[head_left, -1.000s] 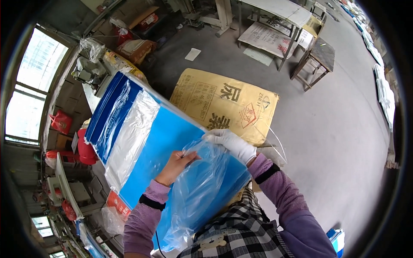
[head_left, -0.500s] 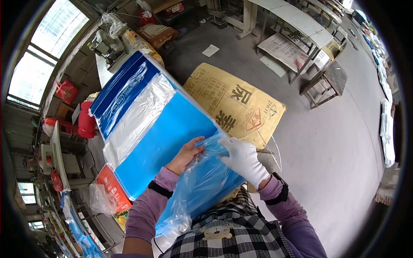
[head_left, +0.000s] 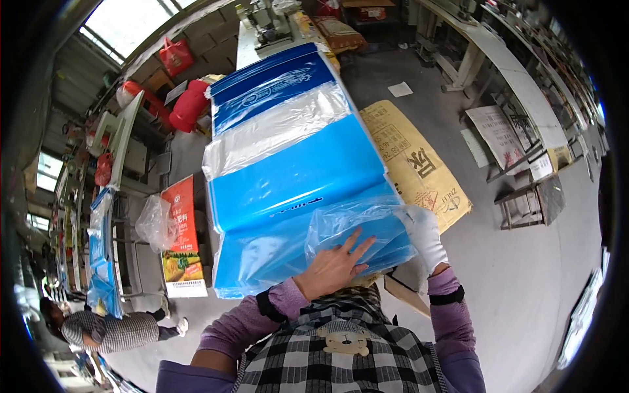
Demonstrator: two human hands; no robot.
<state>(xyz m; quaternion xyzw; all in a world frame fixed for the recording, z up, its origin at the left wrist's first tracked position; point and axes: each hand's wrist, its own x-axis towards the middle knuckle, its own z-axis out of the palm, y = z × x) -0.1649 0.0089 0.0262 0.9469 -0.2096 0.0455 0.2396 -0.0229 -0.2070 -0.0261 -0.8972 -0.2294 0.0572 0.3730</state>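
A stack of blue and white plastic bags lies in front of me, dark blue at its far end, with a clear plastic liner crumpled over the near part. My bare left hand rests on the liner and the blue sheet, fingers spread and holding nothing. At the right edge of the stack, my right hand, in a white glove, is closed on the liner's edge. Its fingertips are partly hidden by film.
A yellow printed sack lies right of the stack. To the left are an orange-red printed bag and a clear bag. A sewing machine stands beyond the stack, a wooden stool at right. A person is at lower left.
My left hand has let go of the liner, moved right and nearer, and spread flat. The liner lies more to the right. The view has turned left, bringing the person into sight.
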